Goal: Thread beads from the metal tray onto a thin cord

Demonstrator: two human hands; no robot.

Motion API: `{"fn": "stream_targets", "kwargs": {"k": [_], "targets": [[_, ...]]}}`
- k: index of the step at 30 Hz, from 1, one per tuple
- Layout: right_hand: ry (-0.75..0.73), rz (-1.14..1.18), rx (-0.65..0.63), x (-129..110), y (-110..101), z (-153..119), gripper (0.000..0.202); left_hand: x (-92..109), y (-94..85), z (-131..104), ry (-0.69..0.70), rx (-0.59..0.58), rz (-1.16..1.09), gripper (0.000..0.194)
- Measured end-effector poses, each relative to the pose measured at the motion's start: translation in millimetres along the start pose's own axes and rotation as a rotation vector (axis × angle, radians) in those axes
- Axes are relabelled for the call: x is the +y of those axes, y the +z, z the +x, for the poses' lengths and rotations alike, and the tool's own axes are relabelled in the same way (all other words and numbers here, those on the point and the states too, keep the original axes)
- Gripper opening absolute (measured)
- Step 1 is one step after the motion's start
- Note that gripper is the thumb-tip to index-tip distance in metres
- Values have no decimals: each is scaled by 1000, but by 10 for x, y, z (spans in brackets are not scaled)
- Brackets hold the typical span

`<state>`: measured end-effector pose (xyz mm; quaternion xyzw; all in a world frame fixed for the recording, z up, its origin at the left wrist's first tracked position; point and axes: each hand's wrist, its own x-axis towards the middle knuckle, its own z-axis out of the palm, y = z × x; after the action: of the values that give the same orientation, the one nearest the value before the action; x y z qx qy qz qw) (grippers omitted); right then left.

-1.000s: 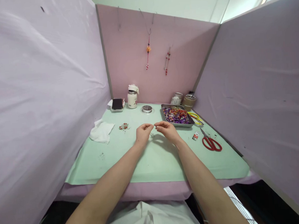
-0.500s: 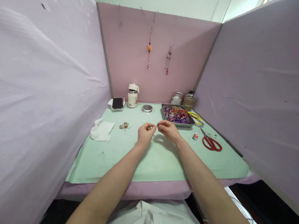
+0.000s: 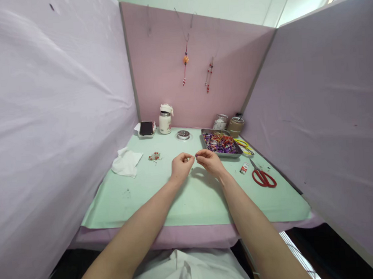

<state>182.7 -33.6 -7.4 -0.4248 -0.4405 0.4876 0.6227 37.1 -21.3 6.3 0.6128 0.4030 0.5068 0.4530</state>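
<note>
My left hand [image 3: 181,166] and my right hand [image 3: 210,161] meet over the middle of the green mat [image 3: 193,198], fingertips almost touching. Each pinches something tiny between thumb and forefinger; it looks like a thin thread with a small bead, too small to make out. A metal tray [image 3: 205,143] heaped with purple and red beads lies just beyond my right hand. A small bunch of red and white beads [image 3: 154,157] lies on the mat left of my left hand.
Red scissors [image 3: 263,178] and a small red-white tube [image 3: 244,168] lie at the right. A white cloth [image 3: 126,163] is at the left. At the back stand a white bottle [image 3: 165,119], a dark box [image 3: 146,129], a thread spool [image 3: 183,134] and jars [image 3: 235,126]. Purple partitions enclose the table.
My hands have drawn closer together and their fingers have curled in tighter on the tiny item. Nothing else on the mat has moved.
</note>
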Motion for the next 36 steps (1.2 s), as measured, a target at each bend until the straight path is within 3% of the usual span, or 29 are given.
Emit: {"fn": "stream_targets", "kwargs": {"k": [25, 36], "targets": [[-29, -68, 6, -41, 18, -23, 26, -23, 1, 7, -4, 28, 38, 14], [-34, -48, 22, 5, -15, 14, 26, -29, 6, -15, 64, 55, 79, 12]]}}
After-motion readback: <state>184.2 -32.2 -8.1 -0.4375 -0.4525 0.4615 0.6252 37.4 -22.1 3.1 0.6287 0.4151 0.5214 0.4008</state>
